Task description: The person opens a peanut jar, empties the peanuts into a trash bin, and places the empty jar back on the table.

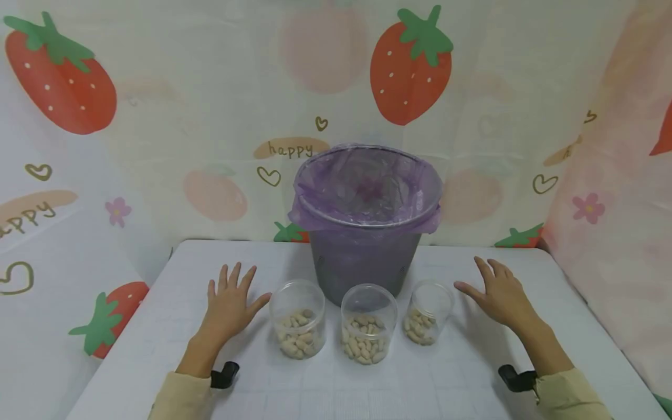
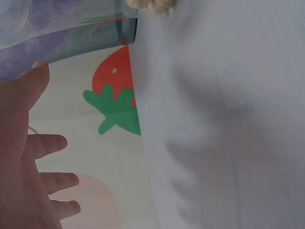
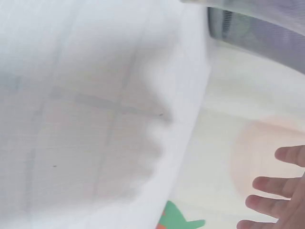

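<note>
Three clear plastic cups stand in a row on the white table, each partly filled with pale peanuts in their shells or similar beans: the left cup point(image 1: 297, 319), the middle cup point(image 1: 368, 324) and the right cup point(image 1: 428, 312). My left hand point(image 1: 229, 309), fingers spread, is just left of the left cup, thumb near its rim; whether they touch I cannot tell. To the right of the right cup, my right hand point(image 1: 501, 294) hovers with straight fingers and holds nothing. Both wrist views show the spread fingers and their shadows on the table.
A grey mesh bin point(image 1: 362, 262) lined with a purple plastic bag point(image 1: 367, 219) stands behind the cups. The white table point(image 1: 336, 391) reaches back to a strawberry-print cloth point(image 1: 231, 87), which also covers both sides. Black wrist straps show below each hand.
</note>
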`<state>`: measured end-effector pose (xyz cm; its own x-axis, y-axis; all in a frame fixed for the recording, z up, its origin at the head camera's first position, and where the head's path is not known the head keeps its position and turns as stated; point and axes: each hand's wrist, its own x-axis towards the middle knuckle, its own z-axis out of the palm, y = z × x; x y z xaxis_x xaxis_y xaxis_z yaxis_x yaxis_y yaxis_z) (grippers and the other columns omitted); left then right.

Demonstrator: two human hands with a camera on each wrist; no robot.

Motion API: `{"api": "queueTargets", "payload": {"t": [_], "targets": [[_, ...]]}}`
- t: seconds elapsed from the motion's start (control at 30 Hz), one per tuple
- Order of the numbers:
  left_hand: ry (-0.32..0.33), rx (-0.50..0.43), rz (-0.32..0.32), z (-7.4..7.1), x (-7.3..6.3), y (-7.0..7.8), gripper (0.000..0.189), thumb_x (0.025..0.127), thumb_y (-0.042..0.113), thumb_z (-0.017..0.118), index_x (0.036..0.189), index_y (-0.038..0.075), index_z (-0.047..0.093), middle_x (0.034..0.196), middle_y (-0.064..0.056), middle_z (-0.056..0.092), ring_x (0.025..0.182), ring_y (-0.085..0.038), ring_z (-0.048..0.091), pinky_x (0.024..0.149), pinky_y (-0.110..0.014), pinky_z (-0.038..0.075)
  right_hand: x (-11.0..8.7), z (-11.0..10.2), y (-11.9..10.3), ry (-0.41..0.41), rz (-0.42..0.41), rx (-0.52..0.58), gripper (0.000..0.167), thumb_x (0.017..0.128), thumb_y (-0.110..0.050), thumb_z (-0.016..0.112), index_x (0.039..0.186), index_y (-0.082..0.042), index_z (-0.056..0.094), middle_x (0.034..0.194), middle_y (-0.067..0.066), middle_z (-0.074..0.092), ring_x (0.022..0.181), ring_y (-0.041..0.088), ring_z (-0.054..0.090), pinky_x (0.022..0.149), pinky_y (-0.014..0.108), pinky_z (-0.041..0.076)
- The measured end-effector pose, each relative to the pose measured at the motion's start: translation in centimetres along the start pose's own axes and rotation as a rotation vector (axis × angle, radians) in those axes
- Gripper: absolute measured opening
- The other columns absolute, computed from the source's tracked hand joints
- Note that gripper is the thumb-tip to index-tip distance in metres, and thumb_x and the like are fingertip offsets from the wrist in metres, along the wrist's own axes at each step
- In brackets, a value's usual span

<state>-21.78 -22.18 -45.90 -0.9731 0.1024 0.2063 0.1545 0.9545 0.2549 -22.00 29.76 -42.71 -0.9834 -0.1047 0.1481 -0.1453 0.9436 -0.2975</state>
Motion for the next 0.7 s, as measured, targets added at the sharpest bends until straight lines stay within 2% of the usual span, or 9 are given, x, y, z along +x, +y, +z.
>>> {"api": "queueTargets", "payload": {"t": [0.27, 0.7], "targets": [[-0.039, -0.099, -0.041, -0.9, -0.1, 0.0, 0.075, 0.095, 0.053, 0.054, 0.150, 0.007, 0.033, 0.154, -0.029, 0.027, 0.144, -0.051, 0.014, 0.110, -0.073, 0.013, -0.3, -1.2, -0.8, -0.001, -0.002, 0.064, 0.085, 0.094, -0.055, 0.055, 0.148, 0.006, 0.029, 0.144, 0.039, 0.032, 0.131, 0.059, 0.030, 0.104, 0.072, 0.026], [-0.013, -0.203, -0.020, -2.3, -0.3, 0.8, 0.072, 0.096, 0.046, 0.055, 0.149, 0.003, 0.034, 0.154, -0.030, 0.026, 0.143, -0.052, 0.016, 0.109, -0.074, 0.017, -0.7, -2.8, -2.2, 0.007, -0.058, 0.166, 0.082, 0.094, -0.051, 0.056, 0.150, 0.001, 0.028, 0.149, 0.035, 0.029, 0.135, 0.056, 0.028, 0.104, 0.072, 0.026]]}}
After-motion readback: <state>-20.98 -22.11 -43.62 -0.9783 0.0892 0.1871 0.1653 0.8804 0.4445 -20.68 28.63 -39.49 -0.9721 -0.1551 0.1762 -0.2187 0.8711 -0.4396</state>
